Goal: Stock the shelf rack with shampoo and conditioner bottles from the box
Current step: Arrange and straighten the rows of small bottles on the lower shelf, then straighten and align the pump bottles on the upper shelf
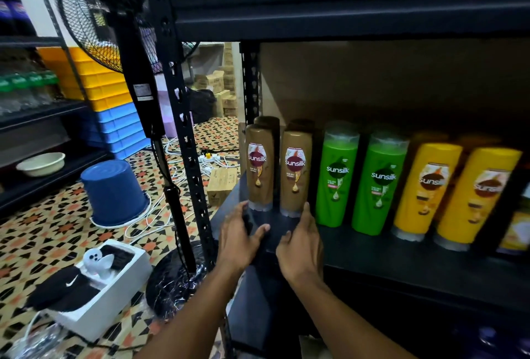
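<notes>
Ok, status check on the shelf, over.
Right hand open, fingers at right brown bottle base. Left hand by left brown bottle, grip unclear. Nearest green bottle close beside right hand.

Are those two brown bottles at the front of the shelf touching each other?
Apart. The head view shows a dark gap between the left brown bottle and the right brown bottle, down to their bases.
</notes>
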`<state>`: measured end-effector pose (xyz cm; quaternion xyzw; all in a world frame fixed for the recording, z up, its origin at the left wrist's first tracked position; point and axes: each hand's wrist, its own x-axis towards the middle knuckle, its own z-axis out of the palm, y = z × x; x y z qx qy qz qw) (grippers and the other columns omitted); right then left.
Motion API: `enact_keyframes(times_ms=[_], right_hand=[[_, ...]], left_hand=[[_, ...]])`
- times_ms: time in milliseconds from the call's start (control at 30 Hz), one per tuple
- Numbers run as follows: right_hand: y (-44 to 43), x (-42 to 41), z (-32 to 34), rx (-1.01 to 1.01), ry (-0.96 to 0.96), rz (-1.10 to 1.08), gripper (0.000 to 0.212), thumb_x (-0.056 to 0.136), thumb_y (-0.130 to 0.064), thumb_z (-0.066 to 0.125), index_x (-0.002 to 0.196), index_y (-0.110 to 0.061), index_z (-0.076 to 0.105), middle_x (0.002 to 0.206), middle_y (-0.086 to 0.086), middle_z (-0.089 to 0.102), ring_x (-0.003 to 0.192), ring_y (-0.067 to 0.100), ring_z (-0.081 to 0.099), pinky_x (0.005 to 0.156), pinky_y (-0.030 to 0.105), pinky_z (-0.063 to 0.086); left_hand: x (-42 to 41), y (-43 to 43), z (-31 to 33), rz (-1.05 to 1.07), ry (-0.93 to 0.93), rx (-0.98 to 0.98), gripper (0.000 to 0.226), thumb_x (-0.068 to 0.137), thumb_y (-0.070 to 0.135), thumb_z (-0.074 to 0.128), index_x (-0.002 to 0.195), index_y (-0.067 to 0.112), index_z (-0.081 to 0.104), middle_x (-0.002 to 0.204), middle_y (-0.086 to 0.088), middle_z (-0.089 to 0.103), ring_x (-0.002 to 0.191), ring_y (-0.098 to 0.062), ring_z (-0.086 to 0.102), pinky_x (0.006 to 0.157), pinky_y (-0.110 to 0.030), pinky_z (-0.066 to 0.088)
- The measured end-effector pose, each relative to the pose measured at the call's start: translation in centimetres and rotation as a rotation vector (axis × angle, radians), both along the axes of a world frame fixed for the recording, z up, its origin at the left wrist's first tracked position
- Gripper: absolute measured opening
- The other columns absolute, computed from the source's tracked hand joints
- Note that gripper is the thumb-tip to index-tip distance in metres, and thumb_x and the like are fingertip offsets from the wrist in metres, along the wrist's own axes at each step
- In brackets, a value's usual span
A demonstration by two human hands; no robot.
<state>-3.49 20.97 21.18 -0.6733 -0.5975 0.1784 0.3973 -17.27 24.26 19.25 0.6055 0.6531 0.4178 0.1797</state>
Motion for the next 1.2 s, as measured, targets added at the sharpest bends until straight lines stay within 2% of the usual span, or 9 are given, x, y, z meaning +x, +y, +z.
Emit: enact_keyframes(times_ms=[133,267,433,500,700,833,967,1100,1200], right_hand=[[-2.8,1.4,0.3,0.033,0.04,0.081,0.075,0.092,-0.006,0.057,0.158,-0.015,0.022,0.156,0.006,0.04,0.139,0.022,0.045,0.111,0.029,0.035],[-5.0,4.1,1.2,0.115,0.086,0.124,0.063,0.09,-0.003,0.056,0.146,-0.025,0.037,0.138,-0.003,0.053,0.123,0.011,0.054,0.108,0.032,0.045],[-8.2,9.1,5.2,0.246,0.068,0.156,0.056,0.091,-0.004,0.058,0.137,-0.033,0.044,0.121,-0.013,0.056,0.104,0.0,0.056,0.089,0.034,0.056],[-9.9,11.7,8.0,0.319,0.068,0.151,0.053,0.092,-0.003,0.059,0.134,-0.033,0.047,0.118,-0.016,0.055,0.103,-0.001,0.056,0.084,0.03,0.057],[-15.0,19.6,18.3,0.609,-0.001,0.076,0.049,0.088,0.005,0.058,0.126,-0.026,0.055,0.111,-0.01,0.057,0.102,0.002,0.059,0.078,0.014,0.051],[-18.0,26.7,26.9,0.843,-0.059,-0.011,0.05,0.082,0.01,0.061,0.121,-0.02,0.06,0.11,-0.005,0.061,0.105,0.007,0.062,0.088,0.028,0.053],[-19.3,34.2,34.5,0.978,-0.076,-0.099,0.044,0.083,0.008,0.061,0.118,-0.019,0.06,0.105,-0.003,0.063,0.099,0.009,0.064,0.082,0.031,0.056],[-18.2,41.4,39.9,0.938,-0.042,-0.237,0.039,0.084,0.004,0.06,0.116,-0.019,0.059,0.105,0.001,0.064,0.096,0.01,0.062,0.072,0.008,0.046],[-15.3,46.9,41.5,0.786,0.041,-0.345,0.041,0.085,-0.004,0.062,0.121,-0.022,0.054,0.11,-0.003,0.065,0.102,0.013,0.062,0.085,0.023,0.047]], left_hand=[[0.4,-3.5,0.3,-0.069,-0.001,0.004,0.063,0.084,0.039,0.08,0.138,0.027,0.052,0.128,-0.001,0.064,0.119,-0.015,0.061,0.101,-0.037,0.054],[1.3,-6.2,2.4,-0.119,0.0,0.048,0.05,0.088,0.033,0.077,0.134,0.028,0.057,0.131,0.007,0.061,0.12,-0.007,0.054,0.096,-0.026,0.046],[4.3,-9.4,6.9,-0.179,-0.062,0.165,0.04,0.087,0.026,0.08,0.124,0.025,0.066,0.119,0.015,0.069,0.113,0.002,0.062,0.099,-0.024,0.05],[6.7,-10.6,9.6,-0.231,-0.092,0.216,0.038,0.087,0.025,0.08,0.122,0.028,0.066,0.116,0.017,0.07,0.111,0.002,0.064,0.096,-0.022,0.052],[15.2,-14.3,19.9,-0.416,-0.129,0.462,0.04,0.088,0.022,0.079,0.125,0.025,0.065,0.117,0.016,0.07,0.113,0.002,0.064,0.099,-0.033,0.054],[21.5,-16.7,28.8,-0.527,-0.141,0.646,0.041,0.087,0.022,0.08,0.125,0.026,0.064,0.116,0.015,0.071,0.111,-0.003,0.066,0.099,-0.033,0.053],[27.0,-18.1,36.7,-0.616,-0.175,0.747,0.039,0.088,0.025,0.079,0.124,0.026,0.064,0.115,0.015,0.071,0.113,-0.004,0.065,0.097,-0.021,0.049],[33.3,-16.3,42.0,-0.638,-0.189,0.749,0.041,0.085,0.028,0.082,0.121,0.028,0.063,0.111,0.015,0.072,0.106,-0.003,0.065,0.09,-0.022,0.05],[38.7,-12.8,44.3,-0.656,-0.163,0.686,0.048,0.081,0.032,0.084,0.123,0.024,0.062,0.114,0.01,0.071,0.107,-0.004,0.064,0.097,-0.031,0.052]])
